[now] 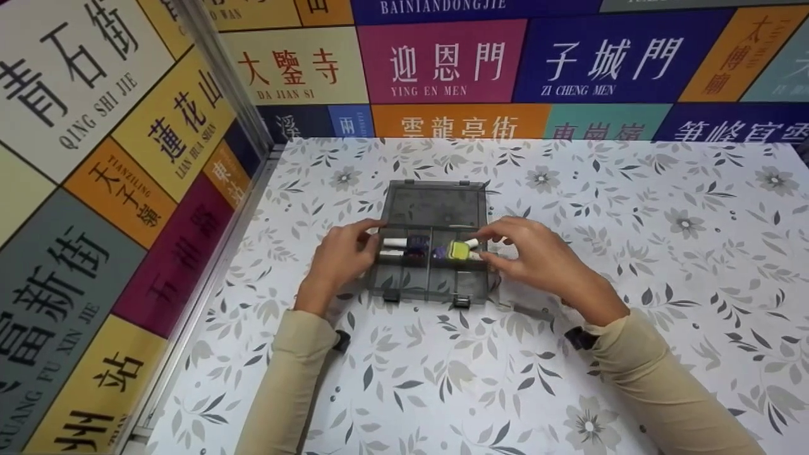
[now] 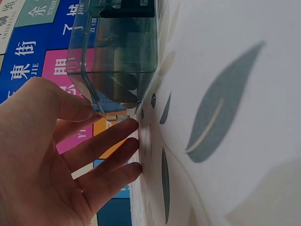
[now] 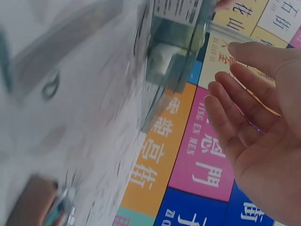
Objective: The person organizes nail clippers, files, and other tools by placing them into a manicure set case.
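Note:
A see-through grey plastic box (image 1: 414, 283) lies on the table, its lid (image 1: 436, 207) folded back flat. Inside its divided rear row are small bottles with white caps: a dark blue one (image 1: 417, 244) on the left, and a yellow one (image 1: 459, 251) beside something purple on the right. My left hand (image 1: 341, 253) is at the box's left side, thumb and fingertips by the corner, fingers extended. At the opposite side is my right hand (image 1: 543, 256), its thumb and index finger apart near the yellow bottle's cap. In the right wrist view its fingers are loosely bent and hold nothing.
The table (image 1: 632, 253) has a white cover with grey leaves and flowers. Panels with coloured street-name signs (image 1: 442, 61) stand behind it and along the left. A metal frame edge (image 1: 208, 253) runs down the left side.

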Available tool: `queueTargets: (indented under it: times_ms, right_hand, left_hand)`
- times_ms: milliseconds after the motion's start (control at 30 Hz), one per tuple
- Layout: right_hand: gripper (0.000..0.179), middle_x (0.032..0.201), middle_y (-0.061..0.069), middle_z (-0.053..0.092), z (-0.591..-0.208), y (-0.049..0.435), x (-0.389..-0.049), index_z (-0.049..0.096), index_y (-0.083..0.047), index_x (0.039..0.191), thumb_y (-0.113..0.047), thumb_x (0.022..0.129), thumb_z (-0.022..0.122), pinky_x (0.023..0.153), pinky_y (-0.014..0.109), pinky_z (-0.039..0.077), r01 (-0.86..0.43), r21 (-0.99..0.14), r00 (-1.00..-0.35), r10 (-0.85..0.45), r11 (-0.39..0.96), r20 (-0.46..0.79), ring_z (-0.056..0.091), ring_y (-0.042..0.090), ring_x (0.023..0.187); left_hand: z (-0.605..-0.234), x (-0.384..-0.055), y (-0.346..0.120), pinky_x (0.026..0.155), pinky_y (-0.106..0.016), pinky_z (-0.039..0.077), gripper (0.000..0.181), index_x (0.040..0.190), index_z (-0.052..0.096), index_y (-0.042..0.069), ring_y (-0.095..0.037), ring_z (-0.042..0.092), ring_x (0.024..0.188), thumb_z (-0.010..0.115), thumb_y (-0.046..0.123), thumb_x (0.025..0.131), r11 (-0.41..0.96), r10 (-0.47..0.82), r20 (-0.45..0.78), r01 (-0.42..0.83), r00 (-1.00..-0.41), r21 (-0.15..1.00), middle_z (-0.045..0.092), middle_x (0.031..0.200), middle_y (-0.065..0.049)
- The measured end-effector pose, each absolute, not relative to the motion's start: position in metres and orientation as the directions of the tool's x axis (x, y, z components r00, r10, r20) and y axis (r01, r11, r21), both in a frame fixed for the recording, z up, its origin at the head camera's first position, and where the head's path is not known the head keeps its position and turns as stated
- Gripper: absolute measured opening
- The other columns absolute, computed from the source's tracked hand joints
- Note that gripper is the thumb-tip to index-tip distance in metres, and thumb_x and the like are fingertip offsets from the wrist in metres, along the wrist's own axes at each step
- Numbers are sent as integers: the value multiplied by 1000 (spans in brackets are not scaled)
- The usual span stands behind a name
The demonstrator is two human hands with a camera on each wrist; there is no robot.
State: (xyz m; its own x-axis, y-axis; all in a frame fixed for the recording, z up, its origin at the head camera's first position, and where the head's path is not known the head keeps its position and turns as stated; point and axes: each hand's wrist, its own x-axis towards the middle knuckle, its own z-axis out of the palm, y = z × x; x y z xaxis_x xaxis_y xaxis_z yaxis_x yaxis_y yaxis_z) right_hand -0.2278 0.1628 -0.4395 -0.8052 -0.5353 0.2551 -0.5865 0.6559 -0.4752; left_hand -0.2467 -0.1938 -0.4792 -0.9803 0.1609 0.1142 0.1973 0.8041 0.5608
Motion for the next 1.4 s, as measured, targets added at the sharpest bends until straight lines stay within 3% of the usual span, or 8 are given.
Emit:
queueTargets:
  times_ms: [500,733,967,1400]
  right_hand:
    - [27,116,10,80,-447,201,-215,79,-10,123,-19,98,82,87,51,61,-542,-476,-836,-505,693,217,75,29,102]
    - [26,117,9,81,-455,211,-210,79,-9,123,-18,98,81,88,50,62,-519,-488,-847,-496,702,189,77,29,102]
    - [26,114,8,81,-463,217,-206,80,-9,121,-17,96,83,87,49,62,-483,-496,-864,-485,722,135,78,27,100]
    - [29,117,7,80,-466,221,-200,80,-11,121,-15,92,85,99,54,57,-446,-460,-872,-488,768,30,74,31,109]
  left_hand:
    - [-480,-246,-195,80,-46,60,37,143,72,32,-17,77,94,62,29,107,806,157,117,196,-981,559,83,110,-2]
    - [-480,-245,-197,73,-43,58,38,144,71,31,-15,77,89,61,29,108,801,159,111,194,-981,566,83,109,-1]
    - [-479,-245,-195,77,-44,60,38,144,71,30,-16,78,92,61,29,108,802,162,115,199,-980,563,83,110,-1]
    - [-479,-246,-194,80,-46,61,39,144,71,30,-18,78,95,61,28,107,797,167,121,206,-979,568,83,112,-3]
